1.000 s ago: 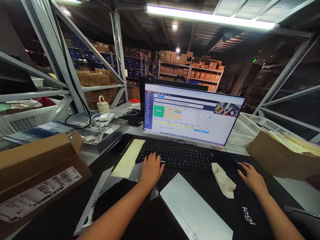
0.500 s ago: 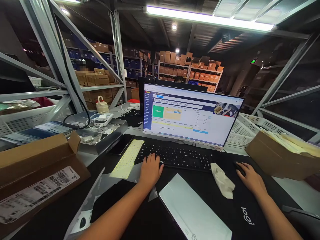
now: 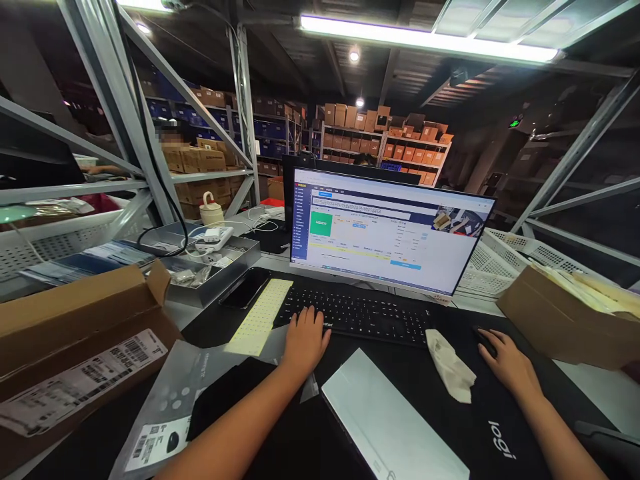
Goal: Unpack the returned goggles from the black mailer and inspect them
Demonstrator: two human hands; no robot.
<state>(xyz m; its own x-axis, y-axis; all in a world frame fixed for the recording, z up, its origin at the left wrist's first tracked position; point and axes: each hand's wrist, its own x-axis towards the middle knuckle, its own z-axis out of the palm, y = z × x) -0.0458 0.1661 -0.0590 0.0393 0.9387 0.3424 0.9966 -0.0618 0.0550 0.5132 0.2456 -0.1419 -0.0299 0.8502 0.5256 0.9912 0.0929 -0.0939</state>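
My left hand point(image 3: 306, 338) rests on the front left part of a black keyboard point(image 3: 355, 313), fingers spread over the keys. On the dark mat to the right, my right hand point(image 3: 509, 360) is curved over a black computer mouse point(image 3: 487, 341). Behind the keyboard a lit monitor point(image 3: 370, 233) shows a web page with a green square. Between my forearms lies a flat pale box point(image 3: 395, 420). A crumpled off-white cloth point(image 3: 450, 367) sits left of the mouse. Beside my left forearm lies a clear plastic bag point(image 3: 170, 393) with a printed label, partly hidden by something black.
An open cardboard box point(image 3: 75, 360) with a label stands at the left. A phone point(image 3: 245, 288) and a yellow sticker sheet point(image 3: 260, 317) lie left of the keyboard. Another cardboard box point(image 3: 565, 320) and white baskets point(image 3: 495, 267) stand at the right. A person is behind the shelving.
The plastic bag's raised edge has dropped flatter, showing more of its label. A pale orange panel on the screen has gone. Both hands stay in place; the view has shifted slightly.
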